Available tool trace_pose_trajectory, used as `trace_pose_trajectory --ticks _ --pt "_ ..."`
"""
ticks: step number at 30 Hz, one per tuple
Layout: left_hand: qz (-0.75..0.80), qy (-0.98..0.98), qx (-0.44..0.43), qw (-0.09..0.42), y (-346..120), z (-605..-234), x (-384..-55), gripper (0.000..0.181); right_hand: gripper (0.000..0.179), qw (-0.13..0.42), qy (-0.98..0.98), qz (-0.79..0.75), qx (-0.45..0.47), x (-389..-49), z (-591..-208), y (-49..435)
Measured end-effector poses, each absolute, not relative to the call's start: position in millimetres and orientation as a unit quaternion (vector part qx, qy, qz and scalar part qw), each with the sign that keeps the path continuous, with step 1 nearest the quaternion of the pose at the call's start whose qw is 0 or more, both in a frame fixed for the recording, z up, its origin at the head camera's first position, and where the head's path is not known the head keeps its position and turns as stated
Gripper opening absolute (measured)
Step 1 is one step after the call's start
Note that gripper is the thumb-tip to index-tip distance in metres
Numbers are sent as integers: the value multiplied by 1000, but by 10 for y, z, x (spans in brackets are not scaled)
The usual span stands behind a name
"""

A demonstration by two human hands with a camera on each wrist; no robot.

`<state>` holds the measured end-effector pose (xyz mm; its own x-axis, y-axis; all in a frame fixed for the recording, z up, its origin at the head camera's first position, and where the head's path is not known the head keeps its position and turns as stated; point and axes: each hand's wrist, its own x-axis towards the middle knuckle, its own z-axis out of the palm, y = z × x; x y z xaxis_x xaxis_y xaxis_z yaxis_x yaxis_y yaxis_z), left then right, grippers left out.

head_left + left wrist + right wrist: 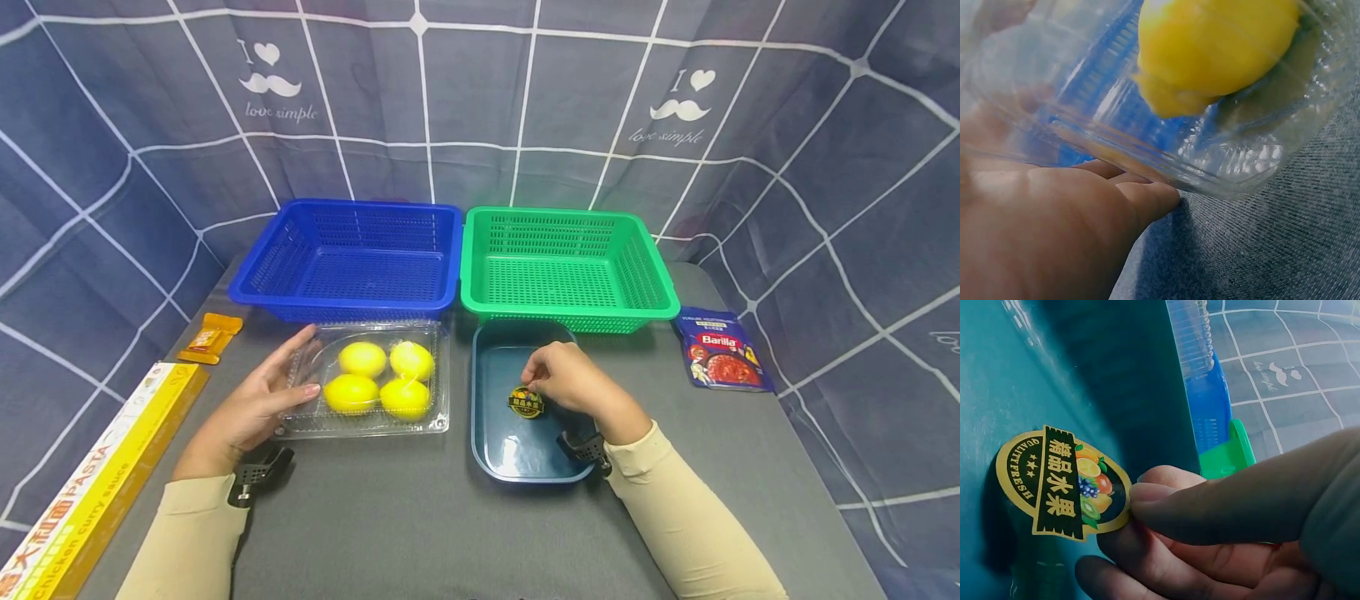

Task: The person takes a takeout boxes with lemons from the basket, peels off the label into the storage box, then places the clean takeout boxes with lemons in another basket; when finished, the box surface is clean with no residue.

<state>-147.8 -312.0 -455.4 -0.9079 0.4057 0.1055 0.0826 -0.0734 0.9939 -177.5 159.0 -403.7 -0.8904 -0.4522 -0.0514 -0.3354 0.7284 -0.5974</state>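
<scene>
My right hand (566,379) is over the dark teal tray (495,450), pinching a fruit sticker (1063,481) at its edge between thumb and fingertips. The sticker is black and gold, with printed fruit and Chinese lettering, and faces up inside the tray. On the left, a clear plastic clamshell box (311,421) contains several yellow lemons (363,360). My left hand (258,400) grips the box by its left side, thumb over the lid and fingers along the edge. In the left wrist view, one lemon (1210,50) shows close up through the plastic.
Behind stand a blue basket (345,310) and a green basket (570,318), side by side. A Barilla sauce pouch (726,350) lies at the right. Along the left edge are a long yellow pasta box (97,475) and a small orange packet (211,337). Grid-patterned curtains surround the table.
</scene>
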Motion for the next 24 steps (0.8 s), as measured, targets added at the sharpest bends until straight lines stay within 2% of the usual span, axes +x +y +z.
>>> trace_pose_trajectory --ticks 17,24 --pt "707 674 177 119 -3112 -4523 -1462 89 7 46 932 -296 -203 -1779 -4011 1656" --pt "703 681 165 122 -3107 -4515 -1454 89 14 21 925 -341 -168 -1799 -3976 1724"
